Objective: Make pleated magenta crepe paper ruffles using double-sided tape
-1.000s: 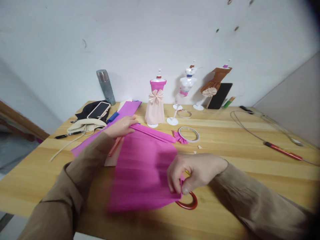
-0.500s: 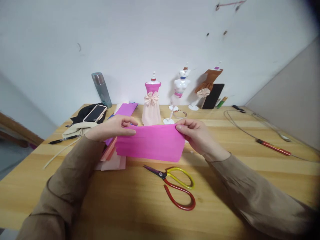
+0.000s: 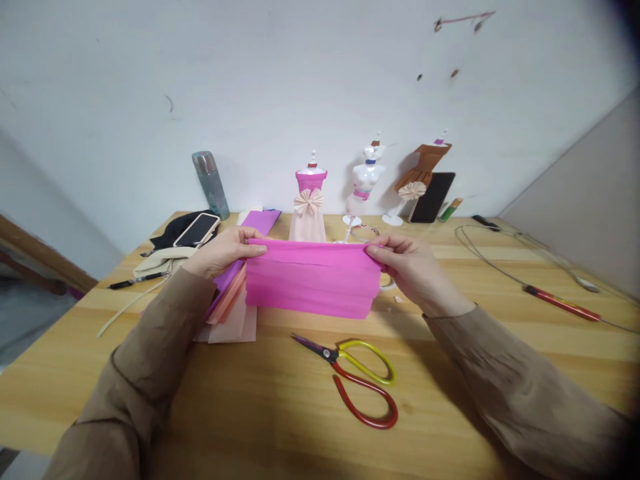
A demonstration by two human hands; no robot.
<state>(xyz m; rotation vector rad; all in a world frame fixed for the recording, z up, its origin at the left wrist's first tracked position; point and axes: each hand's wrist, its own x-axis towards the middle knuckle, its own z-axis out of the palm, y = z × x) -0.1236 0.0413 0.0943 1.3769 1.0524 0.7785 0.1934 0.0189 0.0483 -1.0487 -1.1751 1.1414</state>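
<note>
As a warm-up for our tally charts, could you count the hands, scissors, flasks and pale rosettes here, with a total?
Hands: 2 (left hand and right hand, both pinching the uncounted pink material)
Scissors: 1 pair
Flask: 1
Pale rosettes: 2 (left rosette, right rosette)
Total: 6

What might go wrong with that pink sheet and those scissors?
The pink sheet looks thin, and the left hand and right hand grip its top corners, so a hard tug might tear it. The scissors lie nearby with their pointed tip uncovered, so a careless hand could get poked. The little dressed mannequin stands behind the sheet, so a forward bump might tip it over.
</note>
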